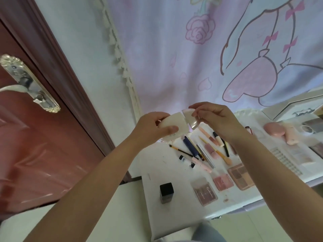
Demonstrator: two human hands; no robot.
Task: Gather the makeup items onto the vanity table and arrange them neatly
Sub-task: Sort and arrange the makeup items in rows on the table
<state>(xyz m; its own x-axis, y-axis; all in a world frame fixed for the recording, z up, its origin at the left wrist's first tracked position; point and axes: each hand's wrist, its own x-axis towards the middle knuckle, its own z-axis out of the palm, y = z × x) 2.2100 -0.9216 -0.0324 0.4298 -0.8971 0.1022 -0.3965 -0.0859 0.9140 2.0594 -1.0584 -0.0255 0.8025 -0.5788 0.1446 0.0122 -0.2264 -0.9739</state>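
Cream oval plastic bottle [172, 126] raised above far left of white table [174, 215], body grasped in left hand [153, 126] grip; pearly rounded cap [190, 119] pinched in right hand [215, 119] grip, touching bottle top. Below on table: brushes, tubes, pink square palettes [223, 181], black square bottle [166, 192] near left.

One wide-angle head view looks forward and down from the person's own eye level, close enough that both forearms run up from the bottom edge to the hands at frame centre. It faces a curtain [174, 49] filling the upper right, with a door [35, 137] at the left edge and the table [166, 220] tilted across the lower right.
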